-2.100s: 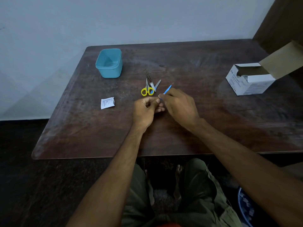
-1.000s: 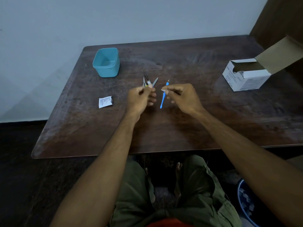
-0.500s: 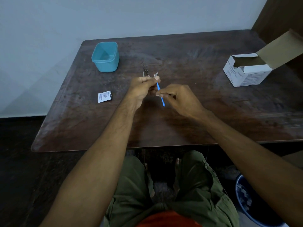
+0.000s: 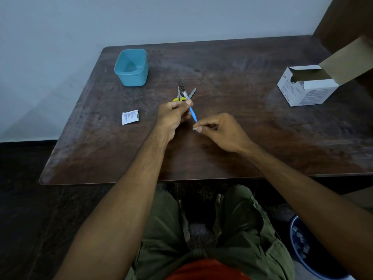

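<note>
**Blue tool (image 4: 193,114) slanting from left hand toward right**

We are holding the blue tool in our left hand (image 4: 173,116), fingers and thumb curling round its upper part, just above the middle of the table (image 4: 242,158). Its long axis is running on a slant: the metal tip is pointing up and away from us, toward the scissors (image 4: 178,93) lying behind the left hand, and the blue tail is pointing down and to the right. That tail is ending just beside the fingertips (image 4: 198,126) of our right hand (image 4: 222,132). The right hand is pinching a pale bit (image 4: 195,129) between thumb and forefinger, with the other fingers curling in. We cannot tell what the bit is, or whether it is touching the tail.

The left hand is the one carrying the tool; the right is nearer its free end. We are judging that the coming move is turning on this line, so the right hand should be working along the slant rather than across it.
</note>
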A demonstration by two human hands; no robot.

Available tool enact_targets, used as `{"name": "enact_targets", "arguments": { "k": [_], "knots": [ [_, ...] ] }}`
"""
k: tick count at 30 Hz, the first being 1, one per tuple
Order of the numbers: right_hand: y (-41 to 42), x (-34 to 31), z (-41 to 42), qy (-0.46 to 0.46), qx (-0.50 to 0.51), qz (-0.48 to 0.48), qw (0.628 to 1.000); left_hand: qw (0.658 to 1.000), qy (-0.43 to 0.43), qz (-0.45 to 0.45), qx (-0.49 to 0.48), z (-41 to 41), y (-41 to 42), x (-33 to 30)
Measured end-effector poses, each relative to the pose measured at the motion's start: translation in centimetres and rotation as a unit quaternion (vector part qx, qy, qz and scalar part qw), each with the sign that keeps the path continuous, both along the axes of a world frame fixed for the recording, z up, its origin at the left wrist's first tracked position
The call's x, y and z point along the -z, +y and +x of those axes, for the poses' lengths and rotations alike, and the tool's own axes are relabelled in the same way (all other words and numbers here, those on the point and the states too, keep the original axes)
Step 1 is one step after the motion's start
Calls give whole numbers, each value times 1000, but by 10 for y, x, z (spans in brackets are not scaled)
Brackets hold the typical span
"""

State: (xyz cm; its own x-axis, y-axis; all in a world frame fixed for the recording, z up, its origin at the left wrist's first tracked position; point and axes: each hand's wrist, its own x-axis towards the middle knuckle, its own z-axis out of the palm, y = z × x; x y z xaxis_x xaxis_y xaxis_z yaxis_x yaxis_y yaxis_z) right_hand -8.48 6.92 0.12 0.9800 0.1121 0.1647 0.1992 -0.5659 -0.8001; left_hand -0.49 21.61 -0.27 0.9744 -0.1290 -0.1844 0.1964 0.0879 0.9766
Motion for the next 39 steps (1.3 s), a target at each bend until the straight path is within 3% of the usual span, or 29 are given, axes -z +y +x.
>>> {"name": "enact_targets", "arguments": {
  "k": [3, 8, 12, 19, 25, 31, 39],
  "knots": [
    [-2, 1, -2, 28, -19, 31, 999, 1000, 9, -8, -5, -2, 2, 4],
    [5, -9, 7, 61, 32, 194, 979, 998, 29, -47, -4, -6, -6, 2],
    [-3, -5, 2, 109, -6, 192, 975, 997, 35, -66, -4, -4, 0, 2],
    [-12, -5, 9, 122, 114, 371, 914, 988, 78, -135, 11, -5, 2, 3],
    [9, -8, 10, 150, 85, 455, 874, 989, 62, -136, 24, -7, -4, 3],
    [7, 1, -4, 217, 70, 492, 840, 992, 40, -119, 11, -3, 0, 5],
    [10, -7, -1, 227, 92, 496, 833, 996, 27, -87, 21, -6, -4, 4]
  ]
}}
